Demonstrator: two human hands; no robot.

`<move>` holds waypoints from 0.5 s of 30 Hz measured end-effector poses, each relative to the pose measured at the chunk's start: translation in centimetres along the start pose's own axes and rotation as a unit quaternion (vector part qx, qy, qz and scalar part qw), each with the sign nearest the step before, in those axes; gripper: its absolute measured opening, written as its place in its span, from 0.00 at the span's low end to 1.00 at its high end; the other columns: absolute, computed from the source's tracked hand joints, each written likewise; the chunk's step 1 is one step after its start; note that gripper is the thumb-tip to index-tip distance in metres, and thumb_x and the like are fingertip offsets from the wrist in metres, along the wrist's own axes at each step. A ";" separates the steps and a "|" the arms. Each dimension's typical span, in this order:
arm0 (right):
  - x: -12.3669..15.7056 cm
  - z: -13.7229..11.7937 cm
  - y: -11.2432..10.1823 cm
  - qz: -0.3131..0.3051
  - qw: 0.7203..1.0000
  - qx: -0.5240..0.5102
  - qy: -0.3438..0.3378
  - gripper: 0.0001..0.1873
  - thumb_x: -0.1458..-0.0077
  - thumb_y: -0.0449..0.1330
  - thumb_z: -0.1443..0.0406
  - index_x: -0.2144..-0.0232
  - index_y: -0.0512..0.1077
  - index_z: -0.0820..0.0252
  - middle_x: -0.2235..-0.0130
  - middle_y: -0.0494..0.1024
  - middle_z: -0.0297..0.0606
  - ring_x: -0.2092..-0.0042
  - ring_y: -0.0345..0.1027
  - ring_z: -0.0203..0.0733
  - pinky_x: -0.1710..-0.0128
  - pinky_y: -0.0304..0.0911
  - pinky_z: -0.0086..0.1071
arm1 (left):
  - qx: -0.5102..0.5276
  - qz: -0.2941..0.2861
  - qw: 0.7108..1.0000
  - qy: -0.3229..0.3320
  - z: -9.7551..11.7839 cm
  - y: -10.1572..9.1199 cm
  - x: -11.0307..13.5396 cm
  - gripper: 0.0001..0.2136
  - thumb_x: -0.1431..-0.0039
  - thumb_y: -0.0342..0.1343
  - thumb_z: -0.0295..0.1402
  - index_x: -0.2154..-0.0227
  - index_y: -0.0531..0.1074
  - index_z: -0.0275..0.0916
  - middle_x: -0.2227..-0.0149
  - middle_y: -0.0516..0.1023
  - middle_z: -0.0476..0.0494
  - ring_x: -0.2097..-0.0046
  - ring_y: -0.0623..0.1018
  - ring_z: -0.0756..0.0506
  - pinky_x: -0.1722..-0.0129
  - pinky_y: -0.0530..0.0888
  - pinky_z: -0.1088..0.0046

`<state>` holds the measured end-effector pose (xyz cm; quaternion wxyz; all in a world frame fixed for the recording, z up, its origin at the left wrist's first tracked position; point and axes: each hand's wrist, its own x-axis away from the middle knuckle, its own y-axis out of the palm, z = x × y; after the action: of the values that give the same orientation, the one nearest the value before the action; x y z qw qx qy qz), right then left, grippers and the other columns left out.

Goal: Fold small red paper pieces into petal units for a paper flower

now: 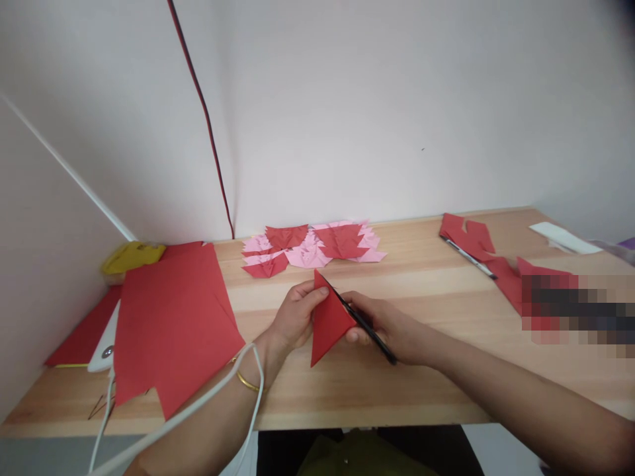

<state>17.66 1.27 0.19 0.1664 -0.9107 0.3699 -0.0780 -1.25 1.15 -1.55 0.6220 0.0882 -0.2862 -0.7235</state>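
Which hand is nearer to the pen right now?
Right. The right hand, gripping the black scissors, is left of the pen and lower in view; the left hand, holding the folded red paper, is farther left.

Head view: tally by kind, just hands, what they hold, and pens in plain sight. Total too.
Hands: 2 (left hand, right hand)
Held red paper: 1
Held scissors: 1
Pen: 1
Total: 5
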 end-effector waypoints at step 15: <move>0.0 0.5 0.3 0.026 0.998 0.054 0.021 0.28 0.46 0.53 0.45 0.56 0.68 0.62 0.68 0.73 0.37 0.69 0.63 0.38 0.69 0.59 0.30 | -0.010 -0.005 1.000 -0.023 0.2 0.1 0.1 0.10 0.57 0.65 0.34 0.75 0.73 0.32 0.76 0.77 0.44 0.76 0.74 0.50 0.73 0.69 0.75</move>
<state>17.66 1.19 -0.36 0.2093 -0.8887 0.3923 -0.1121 -1.32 1.14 -1.33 0.6125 0.0667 -0.2932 -0.7310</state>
